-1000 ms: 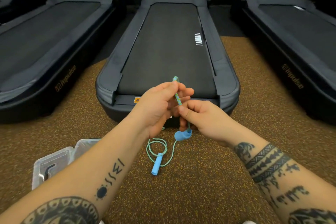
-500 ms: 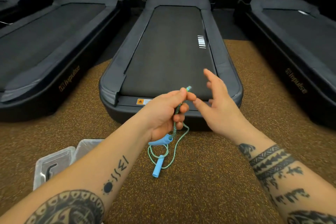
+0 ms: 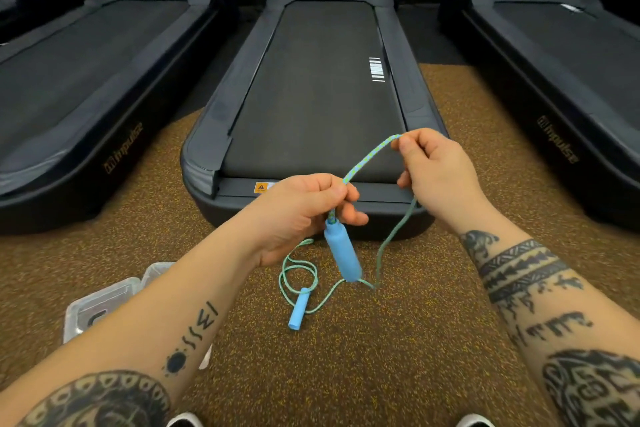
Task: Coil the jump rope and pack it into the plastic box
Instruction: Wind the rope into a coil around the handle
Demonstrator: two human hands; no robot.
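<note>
A green-and-blue jump rope [image 3: 369, 158] runs between my two hands. My left hand [image 3: 301, 211] pinches it just above one blue handle [image 3: 343, 255], which hangs from the fingers. My right hand [image 3: 436, 170] grips the rope higher up and to the right; from there the cord drops in a loop to the carpet. The second blue handle [image 3: 299, 310] lies on the floor inside a loose ring of rope. The clear plastic box [image 3: 104, 302] sits on the carpet at lower left, partly hidden by my left forearm.
A dark treadmill [image 3: 311, 97] stands straight ahead, its rear end just beyond my hands. Two more treadmills [image 3: 79, 90] [image 3: 554, 80] flank it. Brown speckled carpet [image 3: 398, 357] covers the floor. My shoe tips show at the bottom edge.
My right hand, open half a second ago, has closed on the rope and drawn it up and to the right. The handle hanging from my left hand now points downward.
</note>
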